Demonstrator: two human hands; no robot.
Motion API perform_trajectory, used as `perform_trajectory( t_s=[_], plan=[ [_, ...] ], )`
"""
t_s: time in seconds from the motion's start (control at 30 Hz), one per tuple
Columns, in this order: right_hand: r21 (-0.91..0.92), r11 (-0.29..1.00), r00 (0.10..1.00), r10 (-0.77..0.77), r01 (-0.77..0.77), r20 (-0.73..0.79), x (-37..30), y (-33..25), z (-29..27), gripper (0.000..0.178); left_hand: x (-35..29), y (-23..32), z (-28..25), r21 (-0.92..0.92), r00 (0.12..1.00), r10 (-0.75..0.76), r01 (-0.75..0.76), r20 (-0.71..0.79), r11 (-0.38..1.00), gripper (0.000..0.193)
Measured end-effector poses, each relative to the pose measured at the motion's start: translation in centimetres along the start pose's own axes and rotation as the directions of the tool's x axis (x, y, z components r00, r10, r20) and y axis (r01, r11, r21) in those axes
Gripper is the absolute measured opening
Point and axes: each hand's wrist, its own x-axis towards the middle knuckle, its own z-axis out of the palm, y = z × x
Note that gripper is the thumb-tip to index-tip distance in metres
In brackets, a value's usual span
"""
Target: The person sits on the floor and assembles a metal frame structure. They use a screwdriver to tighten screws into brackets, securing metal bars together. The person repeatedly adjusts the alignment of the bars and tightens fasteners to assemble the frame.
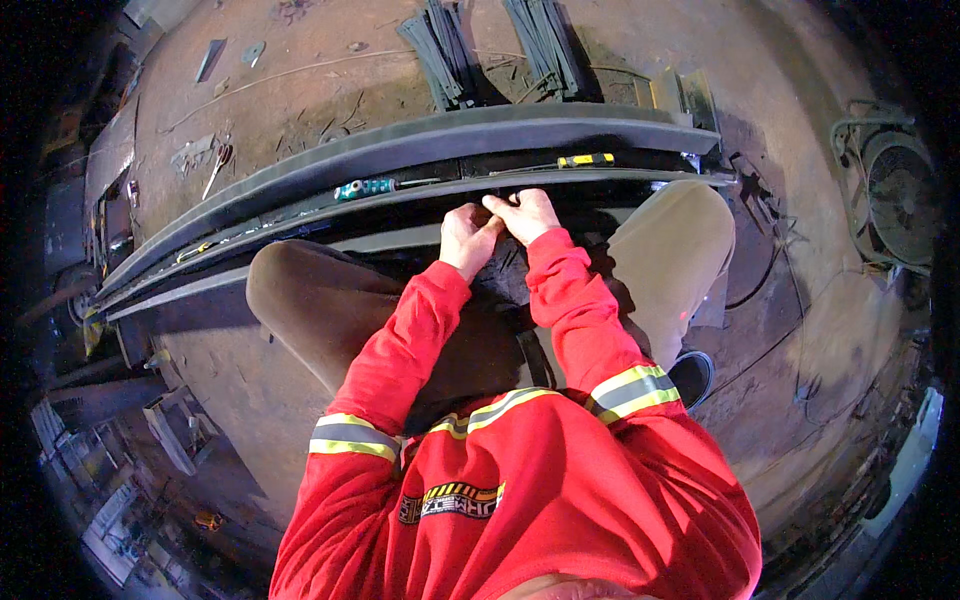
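Note:
My left hand (469, 238) and my right hand (524, 215) meet close together at the near side of a long dark metal beam (420, 146). Both have curled fingers, pinched at something too small or hidden to make out. Just beyond them, in the beam's channel, lies a screwdriver with a teal handle (366, 188), its shaft pointing right. Farther right in the same channel rests a tool with a yellow and black handle (586, 160). Another yellow-handled tool (194, 252) lies toward the beam's left end.
My bent knees flank the hands, close to the beam. Beyond it, two bundles of dark metal strips (546, 48) lie on the brown floor (330, 60). A round fan (897, 185) stands at the far right, and a metal bracket (180, 430) lies at the lower left.

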Motion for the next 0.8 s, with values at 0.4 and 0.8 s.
perform_trajectory(
  t_s=[0.4,0.8],
  plan=[
    [0.242,0.97,0.999,-0.025,0.02,0.019,0.0,0.1,-0.7,0.039,-0.9,2.1,-0.3,-0.198,0.975,-0.123,0.16,0.186,0.967,0.022],
    [-0.104,0.992,0.99,0.064,-0.078,-0.129,-0.6,-0.7,-0.2,0.039,-0.4,1.9,0.4,0.238,0.982,0.079,-0.037,-0.17,0.971,0.025]
  ],
)
